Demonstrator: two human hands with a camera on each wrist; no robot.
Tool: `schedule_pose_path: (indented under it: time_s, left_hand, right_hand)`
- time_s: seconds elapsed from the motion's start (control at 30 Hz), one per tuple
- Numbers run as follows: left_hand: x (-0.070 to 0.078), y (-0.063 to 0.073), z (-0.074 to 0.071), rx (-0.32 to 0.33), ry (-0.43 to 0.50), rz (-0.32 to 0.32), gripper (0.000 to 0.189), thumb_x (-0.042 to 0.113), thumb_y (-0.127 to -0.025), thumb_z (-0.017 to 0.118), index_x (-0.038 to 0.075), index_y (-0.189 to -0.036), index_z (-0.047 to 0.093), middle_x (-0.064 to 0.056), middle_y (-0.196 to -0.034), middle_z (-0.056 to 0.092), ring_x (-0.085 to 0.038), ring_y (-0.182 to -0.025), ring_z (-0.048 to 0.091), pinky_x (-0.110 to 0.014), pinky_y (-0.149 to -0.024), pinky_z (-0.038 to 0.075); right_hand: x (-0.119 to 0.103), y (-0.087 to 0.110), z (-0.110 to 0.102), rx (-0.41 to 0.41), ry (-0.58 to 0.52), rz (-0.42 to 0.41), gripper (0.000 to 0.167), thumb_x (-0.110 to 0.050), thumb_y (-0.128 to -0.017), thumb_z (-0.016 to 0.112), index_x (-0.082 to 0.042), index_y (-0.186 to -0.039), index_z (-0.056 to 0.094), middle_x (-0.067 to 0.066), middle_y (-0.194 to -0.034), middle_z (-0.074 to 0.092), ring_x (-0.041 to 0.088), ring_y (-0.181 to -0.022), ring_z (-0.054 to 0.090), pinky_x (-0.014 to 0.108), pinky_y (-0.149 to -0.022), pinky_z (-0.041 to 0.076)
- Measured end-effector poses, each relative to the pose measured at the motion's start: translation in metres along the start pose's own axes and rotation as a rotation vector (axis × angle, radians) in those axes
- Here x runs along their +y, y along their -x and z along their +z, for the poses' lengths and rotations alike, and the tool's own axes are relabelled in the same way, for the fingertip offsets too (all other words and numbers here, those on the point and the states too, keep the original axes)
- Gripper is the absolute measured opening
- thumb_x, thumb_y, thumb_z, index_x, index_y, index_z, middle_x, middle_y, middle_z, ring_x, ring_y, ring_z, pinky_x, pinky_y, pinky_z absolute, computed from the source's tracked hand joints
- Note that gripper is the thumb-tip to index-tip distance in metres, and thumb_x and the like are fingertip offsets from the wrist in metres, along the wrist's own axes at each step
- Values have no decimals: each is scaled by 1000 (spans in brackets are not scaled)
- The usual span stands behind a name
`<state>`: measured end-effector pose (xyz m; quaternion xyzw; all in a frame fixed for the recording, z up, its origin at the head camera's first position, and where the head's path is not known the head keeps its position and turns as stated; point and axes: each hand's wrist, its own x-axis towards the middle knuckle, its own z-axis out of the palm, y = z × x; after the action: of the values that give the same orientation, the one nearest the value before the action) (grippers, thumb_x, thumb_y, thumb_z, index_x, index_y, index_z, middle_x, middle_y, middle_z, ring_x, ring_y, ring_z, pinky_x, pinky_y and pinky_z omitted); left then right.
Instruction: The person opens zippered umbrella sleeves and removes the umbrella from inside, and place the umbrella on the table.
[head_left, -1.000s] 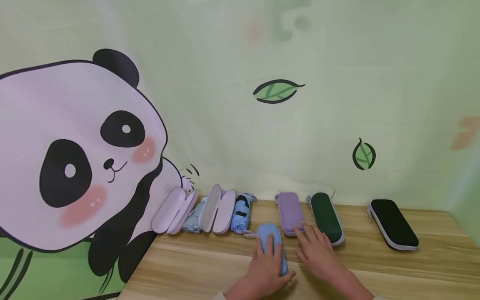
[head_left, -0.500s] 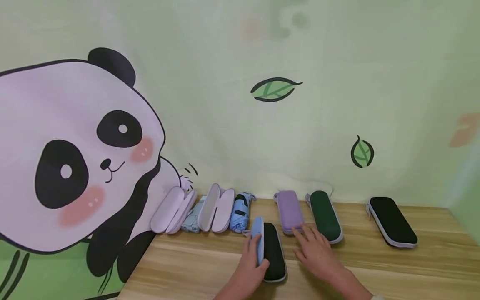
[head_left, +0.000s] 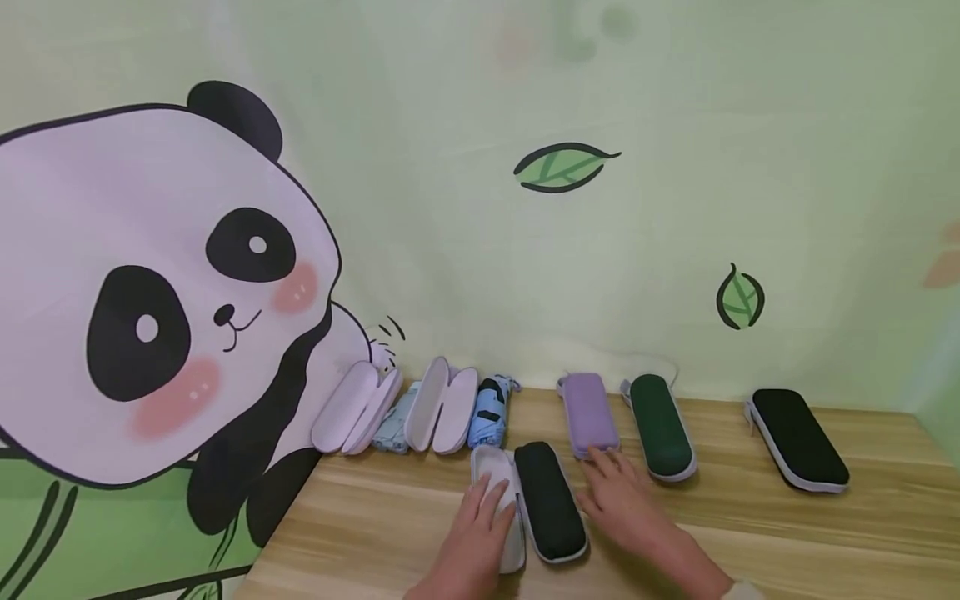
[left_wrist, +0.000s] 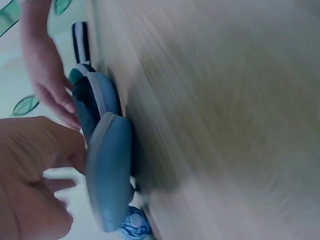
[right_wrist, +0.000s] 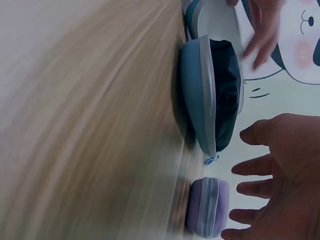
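Observation:
A light blue zip case [head_left: 491, 471] lies spread on the wooden table, its pale-lined lid folded to the left. Its other half holds a bulging black fabric bundle [head_left: 551, 504], which looks wrinkled in the right wrist view [right_wrist: 226, 95]. Over the lid's inner face my left hand [head_left: 472, 533] lies with extended fingers; the left wrist view shows the blue outer shell [left_wrist: 109, 170] beside that hand. My right hand [head_left: 626, 512] is spread just right of the case, its fingertips near the lower end of a closed purple case [head_left: 588, 408]. It holds nothing.
A dark green case [head_left: 660, 425] and a black case [head_left: 801, 437] stand to the right. At the back left are two opened pale cases [head_left: 348, 408], a grey-blue cloth bundle [head_left: 393, 425] and a rolled blue patterned bundle [head_left: 491, 412]. A panda-printed backdrop [head_left: 600, 275] rises behind.
My left hand has swung the blue case's lid up and over to the left, uncovering the black bundle. The right hand has stayed beside the purple case.

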<state>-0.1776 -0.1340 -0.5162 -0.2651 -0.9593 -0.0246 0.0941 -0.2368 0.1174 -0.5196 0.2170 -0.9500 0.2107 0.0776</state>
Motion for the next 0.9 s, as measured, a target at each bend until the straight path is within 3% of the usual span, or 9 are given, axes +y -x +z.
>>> schedule_pose_path:
  time_s: [0.07,0.13,0.2,0.27,0.33,0.43,0.53,0.73,0.9]
  left_hand:
    - [0,-4,1,-46,-190,89,55,13,-73,85,6,-125,68,-15,-144,53,-38,-139,44,-46,-112,40]
    - [1,-8,4,-130,-233,105,47,20,-81,81,6,-124,69,-14,-143,55,-35,-136,49,-43,-112,41]
    - [3,-13,8,-219,-207,57,53,35,-90,71,3,-131,65,-15,-147,52,-35,-136,48,-43,-112,40]
    - [5,-19,14,-298,-147,-13,71,54,-95,59,0,-142,56,-17,-153,46,-37,-141,42,-47,-115,35]
    - [5,-23,20,-353,-85,-73,93,73,-94,45,-1,-150,46,-19,-158,39,-39,-146,35,-51,-118,29]
    - [5,-23,29,-402,0,-135,110,86,-88,35,-2,-155,36,-21,-162,32,-41,-149,29,-56,-119,23]
    - [4,-19,37,-394,64,-167,113,88,-88,29,-2,-156,33,-22,-163,30,-42,-150,27,-58,-119,21]
    - [-2,-12,44,-322,105,-167,106,82,-94,22,-4,-156,31,-23,-163,28,-44,-150,25,-59,-119,21]
    - [-7,-7,40,-343,146,-196,105,81,-95,21,-3,-158,27,-21,-165,23,-43,-152,20,-60,-119,18]
  right_hand:
    - [-4,-1,0,2,-22,-9,43,-21,-97,67,3,-133,63,25,-147,49,52,-133,43,69,-106,34]
    - [-10,-2,1,-10,-46,-22,42,-20,-97,67,3,-132,63,26,-144,51,51,-130,47,67,-104,37]
    - [-16,-4,2,-37,-72,-18,43,-22,-98,67,2,-133,62,25,-142,52,49,-127,50,66,-102,40]
    - [-21,-7,3,-66,-95,-10,44,-23,-99,66,2,-135,61,24,-140,54,47,-125,52,63,-100,43]
    - [-27,-11,3,-95,-118,8,46,-23,-99,66,2,-137,59,24,-138,54,45,-124,54,60,-99,45]
    - [-34,-15,4,-138,-140,46,49,-24,-100,65,4,-139,57,25,-134,55,42,-124,56,58,-100,47]
    - [-39,-19,5,-149,-147,84,50,-24,-99,65,6,-139,55,27,-129,56,41,-121,58,56,-100,47]
    - [-48,-31,9,-166,-150,150,57,-28,-99,66,8,-142,51,30,-128,56,40,-117,60,54,-98,49]
    - [-58,-40,18,-203,-138,189,63,-35,-98,68,8,-141,52,32,-130,56,41,-118,59,56,-100,47]
